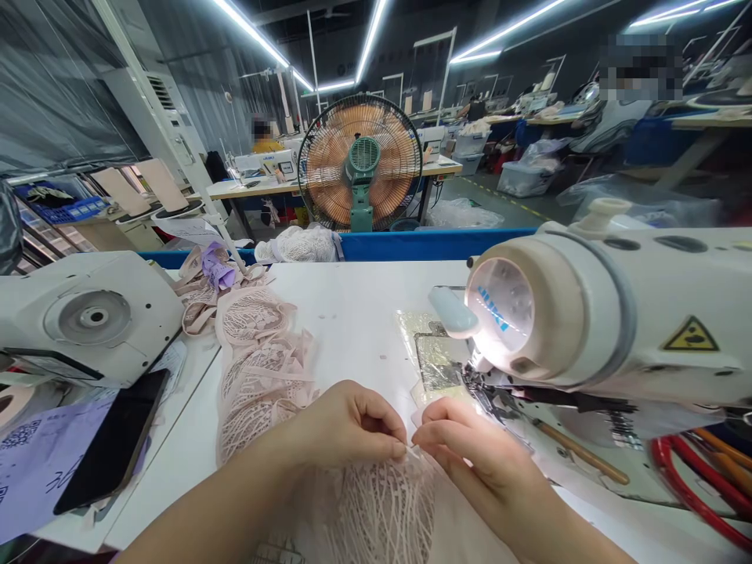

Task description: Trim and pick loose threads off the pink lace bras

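My left hand [352, 427] and my right hand [470, 450] meet at the near edge of the white table [352, 313], fingertips pinched together on the top edge of a pale pink lace piece [376, 509] that lies under both hands. Just right of my right hand is the needle area [470, 376] of a white sewing machine [616, 313], lit by its lamp. A pile of similar pink lace pieces [258, 368] runs along the table to the left of my left hand.
A second white machine [88, 313] stands at the left, with a black phone [114, 442] and a purple paper [41, 462] before it. A standing fan [359, 160] is behind the table. Red cables [687, 486] lie at the right. Other workers sit at far tables.
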`<act>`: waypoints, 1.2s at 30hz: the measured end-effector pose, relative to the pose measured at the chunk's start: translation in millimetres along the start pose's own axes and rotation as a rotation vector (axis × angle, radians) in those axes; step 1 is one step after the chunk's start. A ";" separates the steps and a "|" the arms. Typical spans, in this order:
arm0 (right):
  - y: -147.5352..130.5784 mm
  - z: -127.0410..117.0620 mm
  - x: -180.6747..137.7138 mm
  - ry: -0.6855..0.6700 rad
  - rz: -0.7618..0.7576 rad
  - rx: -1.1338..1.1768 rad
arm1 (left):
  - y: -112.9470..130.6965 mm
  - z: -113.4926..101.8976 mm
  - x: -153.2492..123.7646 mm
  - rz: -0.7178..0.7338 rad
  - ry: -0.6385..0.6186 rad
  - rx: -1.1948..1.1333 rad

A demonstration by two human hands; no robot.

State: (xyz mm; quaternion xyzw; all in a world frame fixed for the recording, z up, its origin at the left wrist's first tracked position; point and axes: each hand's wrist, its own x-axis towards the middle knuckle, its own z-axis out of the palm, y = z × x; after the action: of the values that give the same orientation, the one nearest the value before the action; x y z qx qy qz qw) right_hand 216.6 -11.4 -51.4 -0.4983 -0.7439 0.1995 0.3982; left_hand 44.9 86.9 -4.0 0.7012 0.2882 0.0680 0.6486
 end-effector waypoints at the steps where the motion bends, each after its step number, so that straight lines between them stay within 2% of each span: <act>1: -0.2 -0.1 -0.1 0.000 0.000 0.005 | -0.1 0.1 -0.1 -0.002 -0.001 -0.005; 9: -2.7 0.4 0.2 0.008 -0.015 0.034 | -1.3 -0.2 -0.8 -0.015 0.000 -0.048; 21: -3.3 5.1 -3.0 -0.026 -0.047 0.084 | -0.5 -3.1 -0.4 -0.044 -0.093 -0.171; 30: -0.2 4.0 3.0 0.018 -0.063 -0.022 | -8.0 -0.7 3.0 -0.039 -0.033 -0.229; 36: -7.1 5.9 7.2 0.121 -0.088 -0.111 | -11.7 4.4 4.6 0.011 0.093 -0.120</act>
State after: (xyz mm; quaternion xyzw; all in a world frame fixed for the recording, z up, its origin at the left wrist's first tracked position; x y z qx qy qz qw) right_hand 206.5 -7.3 -47.2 -0.4974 -0.7496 0.1100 0.4225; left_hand 47.0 85.3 -17.0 0.6586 0.3095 0.1210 0.6751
